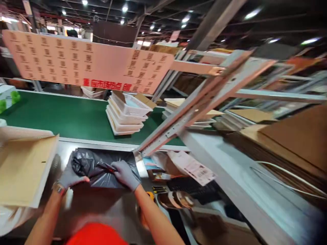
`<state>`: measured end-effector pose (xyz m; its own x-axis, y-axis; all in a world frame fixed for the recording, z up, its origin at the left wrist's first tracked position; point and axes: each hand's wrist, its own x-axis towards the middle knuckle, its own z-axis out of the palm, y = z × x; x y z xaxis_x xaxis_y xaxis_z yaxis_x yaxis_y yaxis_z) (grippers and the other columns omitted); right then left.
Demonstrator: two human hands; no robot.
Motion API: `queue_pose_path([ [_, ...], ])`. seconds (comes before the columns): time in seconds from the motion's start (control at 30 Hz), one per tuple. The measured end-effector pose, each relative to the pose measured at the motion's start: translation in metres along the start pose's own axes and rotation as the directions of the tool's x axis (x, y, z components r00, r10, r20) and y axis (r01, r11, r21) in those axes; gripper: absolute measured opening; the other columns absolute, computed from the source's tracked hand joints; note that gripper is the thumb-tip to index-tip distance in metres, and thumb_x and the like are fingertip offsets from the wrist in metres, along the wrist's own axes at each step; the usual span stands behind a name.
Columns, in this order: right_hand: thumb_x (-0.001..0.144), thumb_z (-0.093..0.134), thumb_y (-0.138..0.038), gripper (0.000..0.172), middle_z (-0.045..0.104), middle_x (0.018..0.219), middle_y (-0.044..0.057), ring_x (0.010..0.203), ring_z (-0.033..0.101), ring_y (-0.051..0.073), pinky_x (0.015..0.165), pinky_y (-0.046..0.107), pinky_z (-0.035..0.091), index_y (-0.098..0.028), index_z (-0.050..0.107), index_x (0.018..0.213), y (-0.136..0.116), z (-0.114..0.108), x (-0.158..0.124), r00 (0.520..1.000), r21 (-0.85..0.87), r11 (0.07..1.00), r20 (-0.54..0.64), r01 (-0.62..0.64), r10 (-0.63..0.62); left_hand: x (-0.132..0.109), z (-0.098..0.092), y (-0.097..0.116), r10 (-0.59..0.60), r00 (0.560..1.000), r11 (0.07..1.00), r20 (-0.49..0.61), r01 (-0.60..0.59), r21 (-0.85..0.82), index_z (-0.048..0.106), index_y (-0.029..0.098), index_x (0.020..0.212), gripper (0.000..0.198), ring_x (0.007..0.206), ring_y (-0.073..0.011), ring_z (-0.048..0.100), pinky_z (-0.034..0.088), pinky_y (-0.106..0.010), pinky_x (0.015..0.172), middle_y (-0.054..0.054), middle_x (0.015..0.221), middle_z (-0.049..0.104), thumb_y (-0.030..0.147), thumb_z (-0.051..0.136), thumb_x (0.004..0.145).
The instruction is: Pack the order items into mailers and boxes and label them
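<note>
A black plastic bag [102,175] lies on the metal work table [107,211], its left part bunched up and its right part spread flatter. My left hand [70,175], in a grey glove with a bare fingertip showing, grips the bunched left end from below. On the right side, my gloved right hand [125,174] pinches a fold of the same bag. What is inside the bag, if anything, is hidden.
A green conveyor belt [63,115] runs behind the table, carrying stacked white baskets [125,119]. To the left is a basket with a padded envelope [25,170]. A slanted metal post [194,105], tape rolls [176,199] and cardboard sheets [296,136] are at right.
</note>
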<state>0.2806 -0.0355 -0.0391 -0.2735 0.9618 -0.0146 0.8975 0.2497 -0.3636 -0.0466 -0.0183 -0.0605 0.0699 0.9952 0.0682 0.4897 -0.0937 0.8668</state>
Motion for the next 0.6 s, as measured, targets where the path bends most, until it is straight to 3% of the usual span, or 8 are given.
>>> queue_pose_path([
  [0.1, 0.099, 0.057, -0.017, 0.021, 0.080, 0.088, 0.007, 0.089, 0.071, 0.022, 0.082, 0.034, 0.041, -0.022, 0.074, 0.087, -0.005, 0.006, 0.003, 1.000, 0.033, 0.999, -0.023, 0.003, -0.003, 0.014, 0.006, -0.004, 0.122, 0.992, 0.987, 0.020, -0.124, 0.099, 0.040, 0.020, 0.172, 0.152, 0.159, -0.0457, 0.050, 0.042, -0.064, 0.134, -0.021, 0.165, 0.056, 0.046, 0.111, 0.039],
  [0.2, 0.094, 0.056, -0.012, 0.022, 0.081, 0.089, 0.007, 0.089, 0.070, 0.021, 0.083, 0.033, 0.039, -0.021, 0.074, 0.088, -0.011, 0.008, -0.001, 0.997, 0.052, 0.998, -0.070, -0.028, 0.031, 0.027, 0.013, -0.004, 0.236, 0.970, 0.949, 0.067, -0.244, 0.200, 0.042, 0.016, 0.170, 0.135, 0.169, -0.0468, 0.033, 0.029, -0.064, 0.141, -0.023, 0.173, 0.046, 0.043, 0.104, 0.054],
  [0.4, 0.092, 0.055, -0.020, 0.028, 0.085, 0.096, 0.007, 0.092, 0.074, 0.025, 0.080, 0.031, 0.044, -0.021, 0.081, 0.102, -0.026, 0.019, -0.027, 0.978, 0.070, 0.985, -0.132, -0.156, 0.164, 0.035, 0.013, -0.012, 0.253, 0.940, 0.910, 0.227, -0.311, 0.273, 0.063, 0.017, 0.152, 0.073, 0.164, -0.0393, 0.045, 0.039, -0.059, 0.138, -0.020, 0.164, 0.060, 0.020, 0.078, 0.081],
  [0.5, 0.095, 0.057, -0.027, 0.028, 0.086, 0.099, 0.010, 0.096, 0.078, 0.028, 0.082, 0.034, 0.051, -0.021, 0.082, 0.104, -0.036, 0.035, -0.052, 0.956, 0.124, 0.968, -0.174, -0.217, 0.236, 0.036, 0.019, -0.014, 0.297, 0.912, 0.884, 0.284, -0.375, 0.278, 0.065, 0.016, 0.150, 0.075, 0.159, -0.0349, 0.052, 0.040, -0.053, 0.138, -0.019, 0.160, 0.064, 0.005, 0.066, 0.076],
  [0.6, 0.093, 0.061, -0.028, 0.034, 0.088, 0.110, 0.011, 0.103, 0.081, 0.030, 0.089, 0.036, 0.059, -0.022, 0.084, 0.119, -0.049, 0.052, -0.080, 0.913, 0.164, 0.938, -0.232, -0.304, 0.336, 0.037, 0.029, -0.008, 0.376, 0.863, 0.840, 0.338, -0.472, 0.270, 0.051, 0.012, 0.165, 0.090, 0.157, -0.0330, 0.053, 0.039, -0.052, 0.137, -0.020, 0.160, 0.063, 0.002, 0.062, 0.077],
])
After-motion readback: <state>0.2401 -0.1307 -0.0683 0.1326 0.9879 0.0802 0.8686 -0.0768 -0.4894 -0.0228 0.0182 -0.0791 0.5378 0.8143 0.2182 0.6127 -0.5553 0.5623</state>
